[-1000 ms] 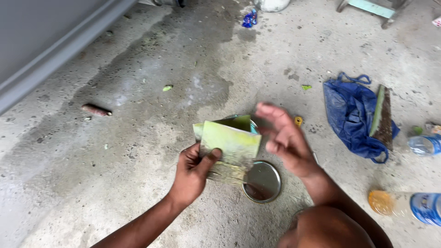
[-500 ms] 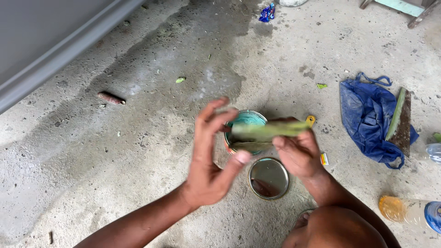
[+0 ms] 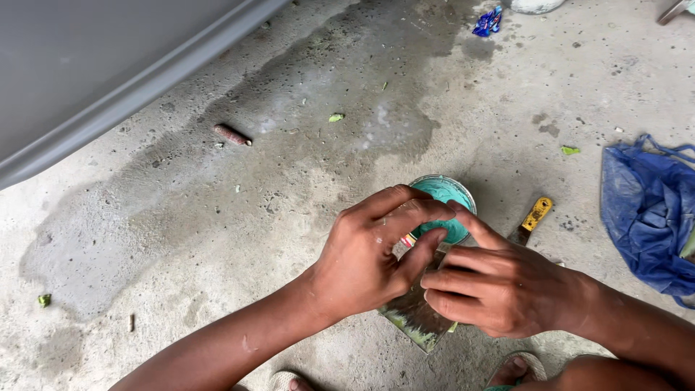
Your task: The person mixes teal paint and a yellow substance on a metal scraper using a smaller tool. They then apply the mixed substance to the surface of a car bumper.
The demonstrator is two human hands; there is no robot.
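Both my hands meet over a round open can of teal paste on the concrete floor. My left hand curls over the can's near rim, its fingers pinching something small that I cannot make out. My right hand grips a flat metal plate smeared with green, held tilted below the can. The plate's upper part is hidden under my fingers. A scraper with a yellow handle lies just right of the can.
A crumpled blue plastic bag lies at the right. A grey curved panel fills the upper left. A damp patch darkens the concrete. A short rusty rod and small green scraps lie scattered. A sandalled foot shows at the bottom.
The green-smeared plate, held up flat before, has come down below the can. My left hand, spread open half a second ago, has closed over the can's rim beside my right hand.
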